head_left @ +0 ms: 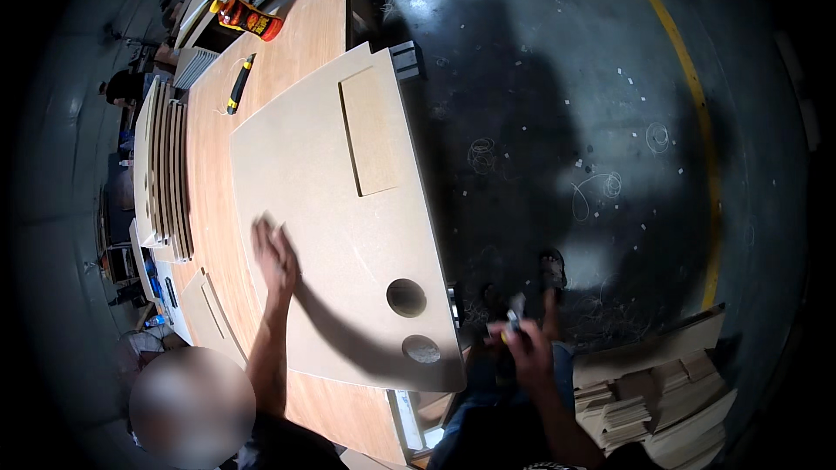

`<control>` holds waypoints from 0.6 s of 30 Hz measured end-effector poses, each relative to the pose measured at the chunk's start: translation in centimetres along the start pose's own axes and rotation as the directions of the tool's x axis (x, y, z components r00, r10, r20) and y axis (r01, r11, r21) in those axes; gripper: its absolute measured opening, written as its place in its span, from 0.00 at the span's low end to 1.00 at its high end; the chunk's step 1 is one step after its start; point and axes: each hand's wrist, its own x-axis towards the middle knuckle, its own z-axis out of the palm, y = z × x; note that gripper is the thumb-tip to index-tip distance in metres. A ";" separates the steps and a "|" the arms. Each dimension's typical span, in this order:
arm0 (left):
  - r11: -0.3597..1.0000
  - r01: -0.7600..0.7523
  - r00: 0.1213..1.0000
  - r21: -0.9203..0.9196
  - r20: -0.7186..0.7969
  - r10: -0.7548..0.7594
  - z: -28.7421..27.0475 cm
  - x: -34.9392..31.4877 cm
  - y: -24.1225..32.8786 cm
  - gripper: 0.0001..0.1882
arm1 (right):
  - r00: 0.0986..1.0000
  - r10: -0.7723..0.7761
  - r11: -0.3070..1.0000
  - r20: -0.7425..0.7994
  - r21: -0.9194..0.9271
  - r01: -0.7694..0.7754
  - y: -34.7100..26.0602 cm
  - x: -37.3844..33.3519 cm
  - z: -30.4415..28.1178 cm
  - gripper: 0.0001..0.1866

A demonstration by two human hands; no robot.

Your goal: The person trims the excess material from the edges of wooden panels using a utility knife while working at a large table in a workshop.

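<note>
A large beige board [322, 209] lies flat on the wooden worktable [292, 52]. It has a rectangular recess or cutout [370, 130] at its far end and two round holes near me, one of them the upper hole [407, 298]. Over the board's left edge, my left hand [275, 254] is open, fingers stretched out and slightly blurred; whether it touches the surface I cannot tell. My right hand [529, 352], off the board's right side, is closed on a small tool with a pale end [515, 306] and a yellow part. Blur hides its exact kind.
A yellow-and-black utility knife [240, 85] and a bottle with a yellow cap [248, 19] lie on the table's far part. Stacked boards [161, 170] stand along the left. Wood pieces [662, 400] are piled at lower right. A person [192, 409] is at lower left.
</note>
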 end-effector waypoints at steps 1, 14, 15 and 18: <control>0.986 0.131 0.991 0.104 -0.015 -0.130 -0.3 -2.9 -4.1 0.29 | 0.993 -0.110 0.986 0.050 0.133 0.102 -2.2 2.8 1.7 0.12; 0.921 0.376 0.926 0.104 -0.015 -0.377 -0.5 -4.3 -0.1 0.36 | 0.657 -0.753 0.635 0.021 -0.236 0.735 -14.1 40.2 10.5 0.18; 0.921 0.377 0.926 0.100 -0.013 -0.377 -0.6 -4.4 -0.2 0.36 | 0.676 -0.736 0.652 0.036 -0.236 0.721 -14.3 40.5 10.7 0.18; 0.922 0.375 0.926 0.096 -0.006 -0.376 -0.6 -4.4 -0.4 0.36 | 0.716 -0.697 0.692 0.034 -0.230 0.685 -14.9 41.3 10.9 0.17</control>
